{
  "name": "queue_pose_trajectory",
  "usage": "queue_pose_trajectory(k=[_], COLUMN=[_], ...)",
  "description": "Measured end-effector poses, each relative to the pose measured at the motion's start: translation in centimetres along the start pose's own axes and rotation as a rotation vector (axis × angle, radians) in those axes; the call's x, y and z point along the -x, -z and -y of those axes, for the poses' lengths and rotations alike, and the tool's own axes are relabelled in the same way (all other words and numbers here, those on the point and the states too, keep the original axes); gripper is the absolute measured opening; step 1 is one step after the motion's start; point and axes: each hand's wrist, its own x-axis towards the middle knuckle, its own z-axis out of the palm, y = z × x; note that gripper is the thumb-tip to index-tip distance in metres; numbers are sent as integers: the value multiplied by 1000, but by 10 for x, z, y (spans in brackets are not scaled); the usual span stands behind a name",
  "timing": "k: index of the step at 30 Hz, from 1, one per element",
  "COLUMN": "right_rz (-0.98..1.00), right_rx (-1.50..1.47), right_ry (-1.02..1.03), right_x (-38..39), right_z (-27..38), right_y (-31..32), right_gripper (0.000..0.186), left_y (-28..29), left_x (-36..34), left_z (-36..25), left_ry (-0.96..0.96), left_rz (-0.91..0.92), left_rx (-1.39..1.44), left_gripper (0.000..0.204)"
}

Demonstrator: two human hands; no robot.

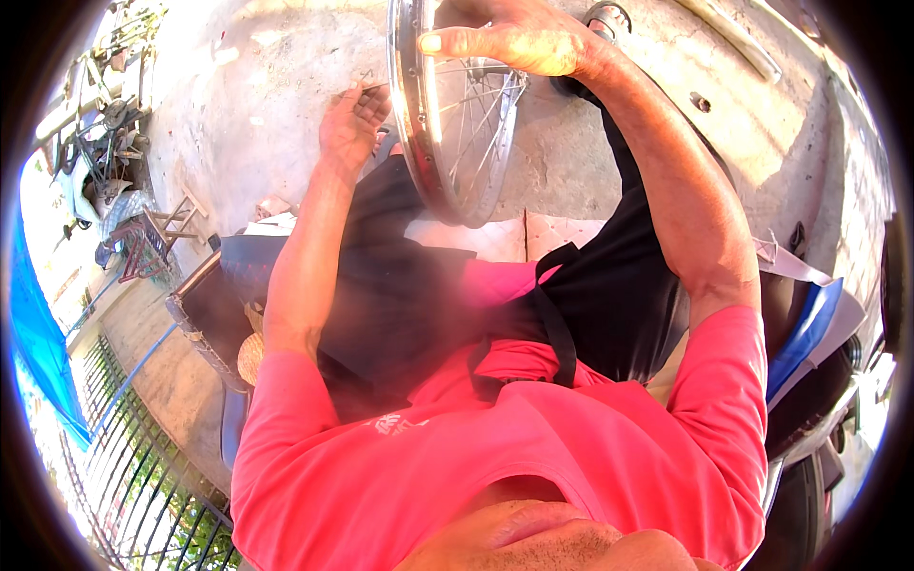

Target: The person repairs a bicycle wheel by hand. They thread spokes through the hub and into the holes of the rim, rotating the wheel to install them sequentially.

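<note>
A bicycle wheel [416, 114] with a shiny metal rim and no tyre stands upright between my knees, its top cut off by the upper edge. Thin spokes [466, 119] run from the rim to the hub [481, 68]. My right hand [519, 40] grips the rim from the right, thumb laid along its face and the other fingers partly hidden. Left of the rim is my left hand [352, 126], its fingers curled and thumb bent in. A thin dark line shows at its fingertips; what it pinches is too small to name.
I sit with black trousers [609, 314] spread wide around the wheel. Bicycle parts [105, 133] are piled at the far left, near a small wooden stool [176, 221]. A blue tarp [43, 333] and a metal fence [143, 457] stand left. A pipe [733, 38] lies far right.
</note>
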Motion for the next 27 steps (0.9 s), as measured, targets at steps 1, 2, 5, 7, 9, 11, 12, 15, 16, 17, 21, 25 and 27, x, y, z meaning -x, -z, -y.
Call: queue_pose_trajectory(k=[1,2,5,7,9,11,12,15,16,17,21,25,27], right_rz=[0,0,7,0,-4,-5,-5,-1,3,8,6,10,4], right_rx=[-4,-7,-4,-8,-7,-3,-9,-17,-14,-11,-12,-11,-11], right_ry=[5,10,2,-3,-2,2,-2,-7,-5,-2,4,3,3], right_x=[0,-1,-1,0,0,1,1,2,2,1,0,-2,-2], right_z=[0,0,0,-1,-1,0,0,1,1,2,-1,-2,-2], right_y=[0,-1,-1,-1,0,0,0,0,0,0,0,-1,-1], right_gripper=[86,86,87,87,86,86,87,87,87,87,87,88,89], left_y=[5,11,17,3,-7,-15,-19,-24,-24,-24,-32,-29,-27], left_x=[-3,-6,-10,-6,0,6,9,13,13,13,13,7,6], left_z=[3,7,13,16,16,13,11,9,9,9,9,3,4], left_ry=[0,0,70,12,-20,-25,-13,18,24,31,-69,-66,-39], left_rz=[-11,-22,-59,-157,-182,-134,-130,-110,-98,-85,-153,-147,-117], left_rx=[-5,-9,-32,-127,-181,-191,-200,-215,-214,-213,-401,-462,-377], left_gripper=[19,19,20,20,19,18,18,18,18,18,18,18,18])
